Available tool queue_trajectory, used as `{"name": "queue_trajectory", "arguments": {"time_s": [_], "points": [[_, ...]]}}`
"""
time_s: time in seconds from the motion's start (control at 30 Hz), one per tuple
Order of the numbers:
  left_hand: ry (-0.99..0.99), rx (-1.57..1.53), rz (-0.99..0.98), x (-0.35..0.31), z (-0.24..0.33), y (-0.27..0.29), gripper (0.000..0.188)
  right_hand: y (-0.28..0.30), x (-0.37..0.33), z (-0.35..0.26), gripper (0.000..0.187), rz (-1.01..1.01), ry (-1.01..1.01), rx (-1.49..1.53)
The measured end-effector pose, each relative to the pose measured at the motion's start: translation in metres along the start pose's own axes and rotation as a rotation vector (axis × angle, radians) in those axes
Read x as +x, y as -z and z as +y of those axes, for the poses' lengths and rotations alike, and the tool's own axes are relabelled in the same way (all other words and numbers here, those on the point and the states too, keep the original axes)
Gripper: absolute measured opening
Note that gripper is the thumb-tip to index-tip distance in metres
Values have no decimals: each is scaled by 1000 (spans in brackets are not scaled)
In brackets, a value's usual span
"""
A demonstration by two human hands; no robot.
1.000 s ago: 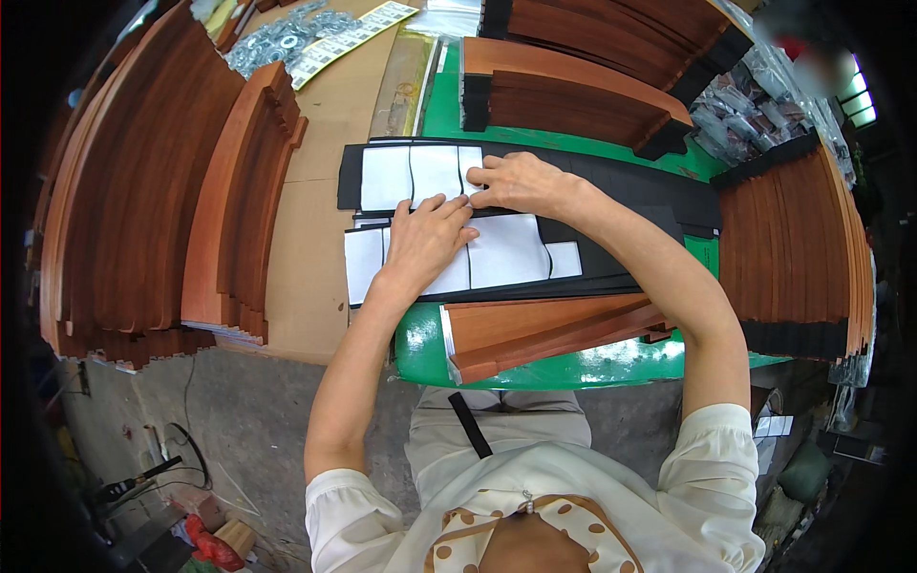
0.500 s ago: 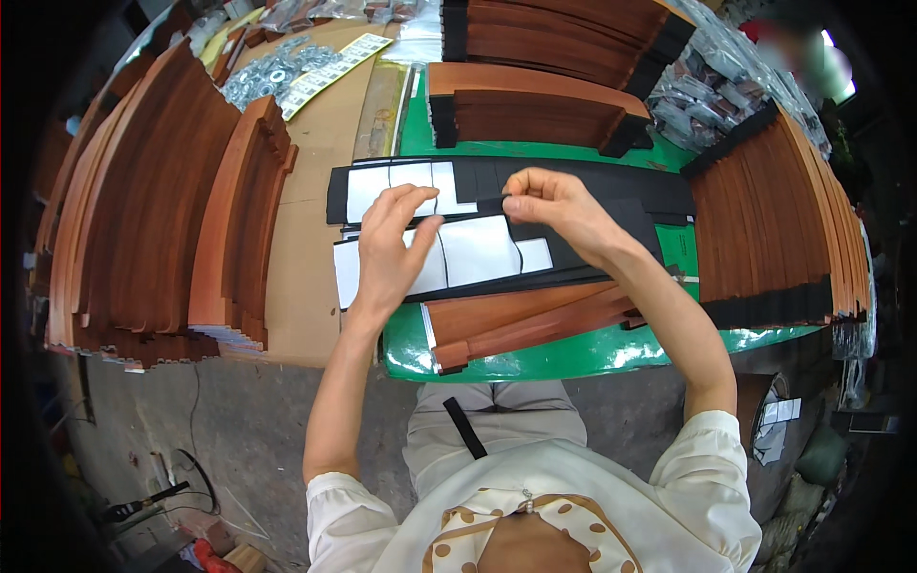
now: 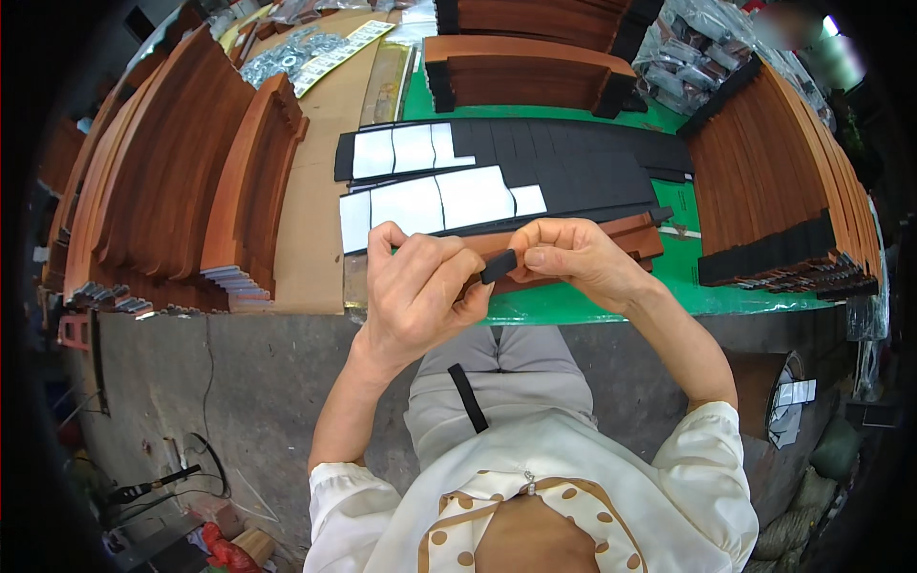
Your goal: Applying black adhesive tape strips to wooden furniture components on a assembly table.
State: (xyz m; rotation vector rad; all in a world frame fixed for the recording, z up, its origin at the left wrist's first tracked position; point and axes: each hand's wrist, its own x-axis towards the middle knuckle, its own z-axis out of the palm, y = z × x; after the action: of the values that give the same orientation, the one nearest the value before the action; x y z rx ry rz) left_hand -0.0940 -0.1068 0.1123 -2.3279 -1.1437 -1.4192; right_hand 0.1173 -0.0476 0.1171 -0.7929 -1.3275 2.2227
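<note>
A small black strip (image 3: pixel 499 267), foam-like, is held between my two hands over the front edge of the table. My left hand (image 3: pixel 417 286) is closed, its fingers curled onto the strip's left end. My right hand (image 3: pixel 580 260) pinches the other end between thumb and forefinger. Just beyond lie black sheets (image 3: pixel 583 181) cut into strips, with white backing paper (image 3: pixel 468 194) bared at their left part. Reddish-brown wooden mouldings (image 3: pixel 611 244) lie under and behind my hands, partly hidden by them.
Stacked brown mouldings stand at the left (image 3: pixel 181 172) and at the right (image 3: pixel 764 181), the right ones with black ends. Another moulding (image 3: pixel 525 81) stands at the back. Metal washers (image 3: pixel 287 55) and a yellowish label sheet (image 3: pixel 344 57) lie at the far left.
Both hands have drawn back from the black sheets toward me, bringing the small black strip along. My left hand, open earlier, has closed on the strip.
</note>
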Motion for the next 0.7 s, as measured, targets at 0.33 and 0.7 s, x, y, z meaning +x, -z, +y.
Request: {"name": "queue_trajectory", "arguments": {"time_s": [0.33,0.7], "points": [[235,-154,-88,-56,34,13,27,-31,-27,36,39,119,745,-1111],[441,-191,-80,-77,16,24,36,-43,2,39,31,112,820,-1144]]}}
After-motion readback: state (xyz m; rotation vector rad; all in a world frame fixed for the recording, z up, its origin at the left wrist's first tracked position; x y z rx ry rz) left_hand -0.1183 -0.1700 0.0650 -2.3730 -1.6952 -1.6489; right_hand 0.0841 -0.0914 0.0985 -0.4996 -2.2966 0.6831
